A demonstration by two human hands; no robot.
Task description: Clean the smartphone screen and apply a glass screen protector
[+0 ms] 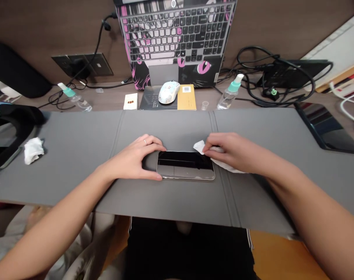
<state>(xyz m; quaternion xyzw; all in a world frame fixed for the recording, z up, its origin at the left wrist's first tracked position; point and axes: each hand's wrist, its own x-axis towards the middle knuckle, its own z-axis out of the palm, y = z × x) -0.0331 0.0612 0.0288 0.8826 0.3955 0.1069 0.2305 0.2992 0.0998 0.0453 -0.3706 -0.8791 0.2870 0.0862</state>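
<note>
A smartphone (pixel 185 166) lies flat, screen up and sideways, on the grey desk mat (pixel 171 198). With the thumb at its near edge and the fingers at its far edge, my left hand (pixel 136 158) grips its left end. My right hand (pixel 231 151) pinches a white tissue (pixel 199 146) by the phone's far right corner. One tip of the tissue sticks out past the fingertips, and more of it hangs below the palm. The dark screen reflects a few straight lines.
Behind the mat, a laptop (pixel 177 35) stands steeply propped, with a mouse (pixel 169 92) before it. Spray bottles (pixel 231 92) stand on both sides. A crumpled tissue (pixel 33 150) lies left, a black tablet (pixel 328 126) right. Black cables (pixel 282 97) coil at the back right.
</note>
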